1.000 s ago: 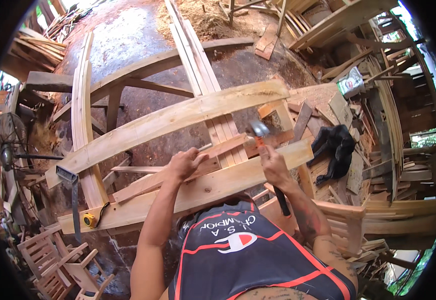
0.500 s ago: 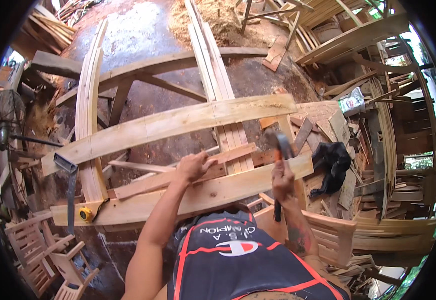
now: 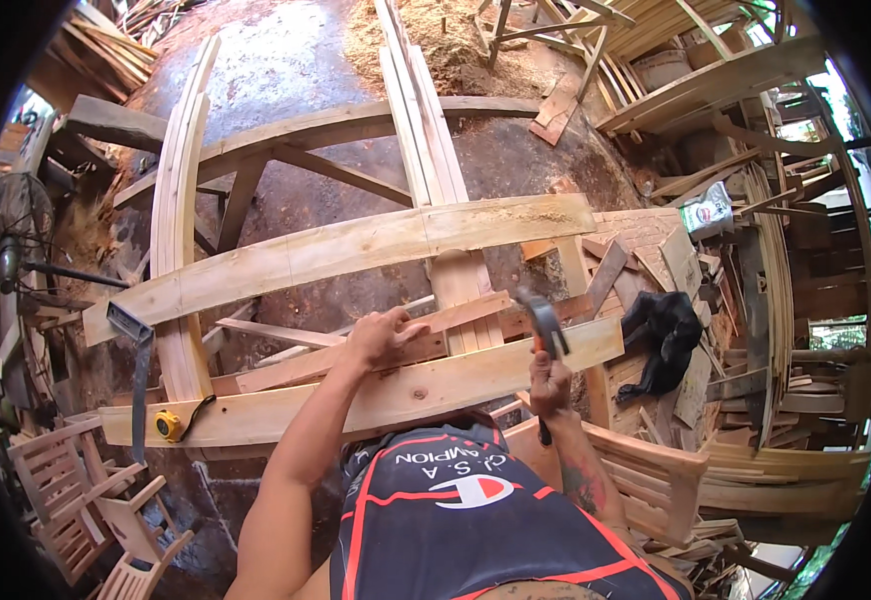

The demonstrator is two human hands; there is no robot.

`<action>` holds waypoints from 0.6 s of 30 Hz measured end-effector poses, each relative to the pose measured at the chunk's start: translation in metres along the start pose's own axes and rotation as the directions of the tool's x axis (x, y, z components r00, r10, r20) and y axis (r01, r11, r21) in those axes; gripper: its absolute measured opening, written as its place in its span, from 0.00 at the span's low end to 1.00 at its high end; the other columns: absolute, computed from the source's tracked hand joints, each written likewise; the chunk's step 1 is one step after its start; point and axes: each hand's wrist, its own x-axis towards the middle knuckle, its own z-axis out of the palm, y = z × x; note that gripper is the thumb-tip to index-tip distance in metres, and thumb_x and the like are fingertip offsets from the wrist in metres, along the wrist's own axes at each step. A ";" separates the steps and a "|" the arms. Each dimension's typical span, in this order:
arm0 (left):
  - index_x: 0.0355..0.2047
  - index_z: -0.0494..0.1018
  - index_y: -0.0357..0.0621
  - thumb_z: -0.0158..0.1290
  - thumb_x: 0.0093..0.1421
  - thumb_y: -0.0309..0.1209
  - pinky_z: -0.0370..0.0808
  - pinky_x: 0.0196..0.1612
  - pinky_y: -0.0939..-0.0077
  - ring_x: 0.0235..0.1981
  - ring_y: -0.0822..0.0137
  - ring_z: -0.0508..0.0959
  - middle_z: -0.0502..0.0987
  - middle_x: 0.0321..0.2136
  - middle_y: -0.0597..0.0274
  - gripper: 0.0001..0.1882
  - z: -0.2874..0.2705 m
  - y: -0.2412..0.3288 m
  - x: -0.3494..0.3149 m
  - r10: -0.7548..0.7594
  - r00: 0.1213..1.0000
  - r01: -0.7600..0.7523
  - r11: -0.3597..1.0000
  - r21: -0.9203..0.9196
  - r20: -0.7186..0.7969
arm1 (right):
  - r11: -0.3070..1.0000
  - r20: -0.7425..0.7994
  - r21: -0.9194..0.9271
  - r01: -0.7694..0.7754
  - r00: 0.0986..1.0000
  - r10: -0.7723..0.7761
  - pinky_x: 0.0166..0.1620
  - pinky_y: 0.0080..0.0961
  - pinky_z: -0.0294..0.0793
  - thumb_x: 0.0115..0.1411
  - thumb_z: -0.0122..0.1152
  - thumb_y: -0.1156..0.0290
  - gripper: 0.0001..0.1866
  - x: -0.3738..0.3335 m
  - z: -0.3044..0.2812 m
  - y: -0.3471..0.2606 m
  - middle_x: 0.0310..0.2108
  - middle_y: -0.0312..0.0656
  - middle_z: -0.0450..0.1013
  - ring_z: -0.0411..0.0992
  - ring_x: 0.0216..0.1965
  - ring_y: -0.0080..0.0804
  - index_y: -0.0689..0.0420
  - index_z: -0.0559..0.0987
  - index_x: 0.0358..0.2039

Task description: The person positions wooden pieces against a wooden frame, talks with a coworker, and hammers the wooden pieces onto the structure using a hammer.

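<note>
My right hand (image 3: 551,385) is wrapped around the handle of a claw hammer (image 3: 546,328), its head raised near the right end of a long pale board (image 3: 421,390). My left hand (image 3: 381,338) grips a narrow wooden strip (image 3: 469,312) that slants along the far side of that board. Whether its fingertips reach under the strip is hidden. Beyond lies a second long board (image 3: 301,252), marked with thin lines across it. Both boards cross two bundles of pale timber, a left bundle (image 3: 178,195) and a right bundle (image 3: 426,145).
A yellow tape measure (image 3: 168,425) sits on the near board's left end. By the far board's left end is a metal square (image 3: 131,322). Black cloth (image 3: 664,335) lies at the right among scrap wood. Wooden chairs (image 3: 56,480) stand at lower left; a fan (image 3: 11,240) is farther left.
The hammer and my right hand have shifted slightly left and nearer to me, and the hammer head has turned. My left hand stays on the strip, almost in the same place.
</note>
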 end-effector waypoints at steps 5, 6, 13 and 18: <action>0.41 0.80 0.41 0.56 0.58 0.64 0.77 0.46 0.51 0.43 0.42 0.82 0.83 0.37 0.42 0.35 -0.013 0.005 0.008 -0.067 0.992 0.065 0.998 0.018 0.104 | 0.989 0.038 0.010 -0.150 0.988 0.149 0.31 0.40 0.70 0.75 0.44 0.56 0.20 0.002 0.009 0.005 0.25 0.54 0.73 0.76 0.27 0.52 0.60 0.73 0.53; 0.41 0.80 0.41 0.56 0.58 0.64 0.77 0.47 0.51 0.44 0.42 0.82 0.83 0.37 0.41 0.34 -0.015 0.006 0.009 -0.075 0.989 0.074 0.997 0.011 0.124 | 0.992 0.020 0.020 -0.122 0.992 0.122 0.30 0.40 0.70 0.75 0.44 0.56 0.20 0.002 0.011 0.006 0.24 0.53 0.72 0.74 0.26 0.54 0.60 0.74 0.50; 0.43 0.81 0.42 0.57 0.58 0.63 0.76 0.51 0.53 0.47 0.42 0.80 0.82 0.40 0.39 0.34 -0.021 0.008 0.016 -0.099 0.977 0.096 0.995 0.024 0.187 | 0.995 0.000 -0.033 -0.098 0.995 0.098 0.28 0.36 0.68 0.75 0.42 0.52 0.25 0.005 0.013 0.000 0.20 0.46 0.70 0.72 0.23 0.35 0.64 0.74 0.47; 0.43 0.81 0.41 0.57 0.58 0.64 0.76 0.50 0.54 0.47 0.42 0.81 0.82 0.41 0.39 0.35 -0.018 0.008 0.014 -0.109 0.978 0.110 0.994 0.007 0.177 | 0.978 0.018 0.007 -0.210 0.978 0.210 0.30 0.42 0.69 0.75 0.39 0.49 0.27 0.011 0.016 -0.004 0.20 0.50 0.69 0.72 0.23 0.46 0.62 0.75 0.40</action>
